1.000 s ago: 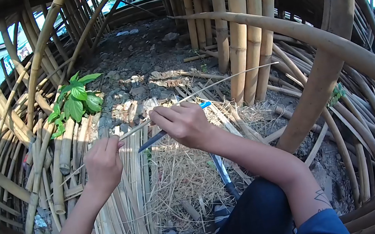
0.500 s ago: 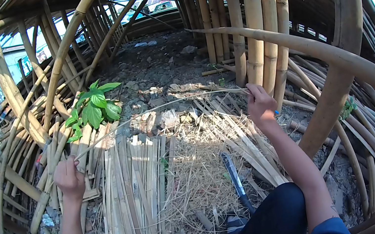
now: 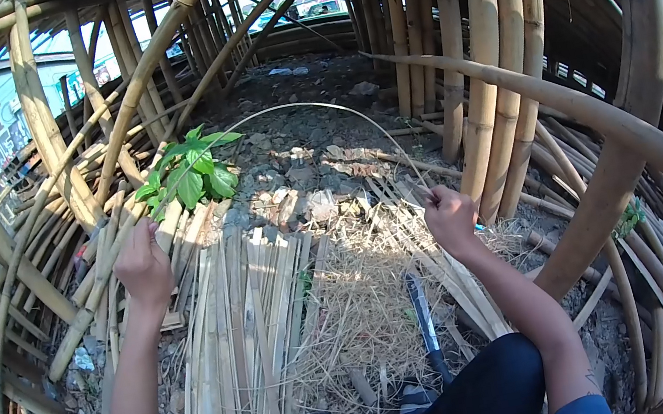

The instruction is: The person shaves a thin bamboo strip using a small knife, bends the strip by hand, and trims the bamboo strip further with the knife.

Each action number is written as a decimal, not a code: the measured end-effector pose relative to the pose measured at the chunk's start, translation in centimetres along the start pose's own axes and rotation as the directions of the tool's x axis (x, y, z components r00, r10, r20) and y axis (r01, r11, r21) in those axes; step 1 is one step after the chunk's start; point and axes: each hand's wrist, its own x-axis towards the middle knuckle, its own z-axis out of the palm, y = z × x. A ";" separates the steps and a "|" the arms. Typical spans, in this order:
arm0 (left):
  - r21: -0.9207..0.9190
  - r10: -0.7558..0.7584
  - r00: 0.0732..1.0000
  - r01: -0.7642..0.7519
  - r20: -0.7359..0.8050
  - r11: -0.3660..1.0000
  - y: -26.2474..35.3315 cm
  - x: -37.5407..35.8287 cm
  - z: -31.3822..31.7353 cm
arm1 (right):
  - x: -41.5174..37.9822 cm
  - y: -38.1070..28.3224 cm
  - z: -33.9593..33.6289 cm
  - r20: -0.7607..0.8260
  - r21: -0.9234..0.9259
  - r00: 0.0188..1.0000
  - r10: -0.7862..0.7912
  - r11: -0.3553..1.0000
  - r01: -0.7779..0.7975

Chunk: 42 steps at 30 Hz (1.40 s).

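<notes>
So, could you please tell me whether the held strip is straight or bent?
Bent: the thin strip curves in an arch between the left hand and the right hand.

Stony ground [image 3: 263, 146]: bamboo strips [image 3: 235, 339], shavings [image 3: 350, 314], 1 blade [image 3: 424, 319].

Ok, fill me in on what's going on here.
A person's left hand and right hand hold a thin strip between them, bent into an arch. Below, flat bamboo slats lie side by side, with loose shavings to their right and a long-bladed tool lying there.
</notes>
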 end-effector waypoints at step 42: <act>0.353 -0.351 0.936 0.318 0.034 0.880 -15.7 -4.1 -2.1 | 0.4 12.3 -1.0 -0.108 -0.207 0.821 0.561 0.795 -0.570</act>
